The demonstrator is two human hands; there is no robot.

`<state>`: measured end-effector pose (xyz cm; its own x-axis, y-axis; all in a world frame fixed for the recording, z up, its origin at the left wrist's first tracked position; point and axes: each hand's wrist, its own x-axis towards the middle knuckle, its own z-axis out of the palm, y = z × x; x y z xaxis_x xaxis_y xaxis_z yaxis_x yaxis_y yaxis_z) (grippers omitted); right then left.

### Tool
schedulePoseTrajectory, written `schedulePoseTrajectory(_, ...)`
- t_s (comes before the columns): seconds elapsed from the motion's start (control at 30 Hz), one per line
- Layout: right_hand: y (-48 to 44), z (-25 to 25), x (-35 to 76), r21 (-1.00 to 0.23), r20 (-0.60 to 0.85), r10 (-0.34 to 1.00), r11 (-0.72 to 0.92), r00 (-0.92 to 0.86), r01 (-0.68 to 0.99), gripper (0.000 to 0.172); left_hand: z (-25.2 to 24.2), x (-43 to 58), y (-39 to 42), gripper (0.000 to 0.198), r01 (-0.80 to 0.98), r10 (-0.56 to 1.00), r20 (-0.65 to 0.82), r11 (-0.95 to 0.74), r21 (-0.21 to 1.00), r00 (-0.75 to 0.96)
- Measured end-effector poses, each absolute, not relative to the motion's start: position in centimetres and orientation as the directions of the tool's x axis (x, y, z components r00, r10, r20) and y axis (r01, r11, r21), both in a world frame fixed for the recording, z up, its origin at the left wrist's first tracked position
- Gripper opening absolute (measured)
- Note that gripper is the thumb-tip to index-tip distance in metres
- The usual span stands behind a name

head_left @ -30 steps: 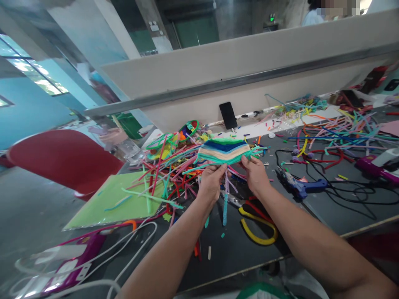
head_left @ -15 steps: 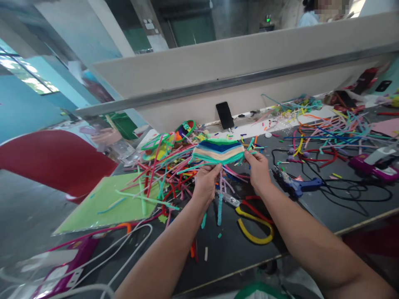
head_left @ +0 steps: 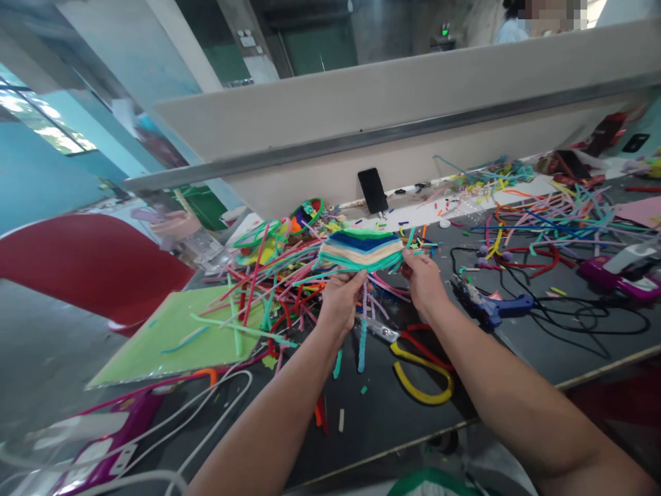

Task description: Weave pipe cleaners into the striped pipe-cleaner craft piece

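Observation:
Between my two hands is a flat striped piece made of pipe cleaners (head_left: 361, 249), with green, dark blue, light blue, cream and teal bands in a shallow V pattern. My left hand (head_left: 343, 295) is closed on its lower edge, thumb on top. At its right end, my right hand (head_left: 422, 274) pinches the edge between thumb and fingers. Below the piece hang a lilac and a light blue twisted strand (head_left: 363, 348). Scissors (head_left: 423, 375) with yellow and red handles lie on the dark table under my hands.
Loose pipe cleaners (head_left: 253, 275) are heaped at the left, partly over a green sheet (head_left: 170, 337). A blue glue gun (head_left: 496, 306) with black cables lies at the right. A phone (head_left: 372, 191) leans against the partition (head_left: 310, 179). Purple power strips (head_left: 614, 275) stand at both sides.
My right hand has shifted slightly left and down along the piece's right end. The striped piece has barely moved, and my left hand keeps its hold.

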<state>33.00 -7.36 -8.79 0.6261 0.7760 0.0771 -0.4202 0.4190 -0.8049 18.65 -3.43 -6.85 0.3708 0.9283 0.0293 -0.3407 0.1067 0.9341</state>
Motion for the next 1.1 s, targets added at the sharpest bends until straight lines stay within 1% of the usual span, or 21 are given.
schedulePoseTrajectory(0.13, -7.5, -8.9, 32.6, -0.816, 0.085, 0.791, 0.404, 0.605, -0.414, 0.035, -7.0, 18.7, -3.4, 0.028, -0.325, 0.933, 0.036, 0.088, 0.942, 0.358)
schedulePoseTrajectory(0.2, -7.6, -8.7, 32.3, -0.819, 0.106, 0.827, 0.388, 0.553, -0.423, 0.032, -7.1, 18.8, -3.4, 0.028, -0.327, 0.934, 0.037, 0.087, 0.941, 0.355)
schedulePoseTrajectory(0.27, -7.7, -8.6, 32.1, -0.831, 0.142, 0.877, 0.358, 0.460, -0.426, 0.024, -7.1, 18.8, -3.4, 0.028, -0.328, 0.934, 0.030, 0.094, 0.940, 0.356)
schedulePoseTrajectory(0.33, -7.8, -8.6, 31.9, -0.843, 0.163, 0.901, 0.339, 0.401, -0.417, 0.024, -7.0, 18.8, -3.4, 0.029, -0.328, 0.933, 0.024, 0.102, 0.939, 0.359)
schedulePoseTrajectory(0.5, -7.4, -9.0, 32.0, -0.850, 0.119, 0.851, 0.354, 0.512, -0.390, 0.027, -7.1, 18.8, -3.6, 0.030, -0.336, 0.921, 0.013, 0.129, 0.933, 0.389)
schedulePoseTrajectory(0.57, -7.3, -9.1, 32.1, -0.841, 0.117, 0.840, 0.367, 0.529, -0.397, 0.027, -7.1, 18.8, -3.6, 0.030, -0.333, 0.917, 0.011, 0.134, 0.933, 0.399)
schedulePoseTrajectory(0.73, -7.2, -9.1, 31.9, -0.814, 0.105, 0.828, 0.390, 0.550, -0.431, 0.024, -7.2, 18.7, -3.6, 0.030, -0.337, 0.920, -0.010, 0.153, 0.929, 0.391)
schedulePoseTrajectory(0.93, -7.4, -9.0, 31.6, -0.753, 0.031, 0.829, 0.387, 0.559, -0.532, 0.024, -7.4, 18.6, -3.3, 0.027, -0.340, 0.907, 0.012, 0.146, 0.929, 0.421)
schedulePoseTrajectory(1.1, -7.6, -8.9, 31.8, -0.756, 0.026, 0.860, 0.351, 0.510, -0.552, 0.024, -7.5, 18.6, -3.2, 0.027, -0.345, 0.907, 0.018, 0.142, 0.928, 0.422)
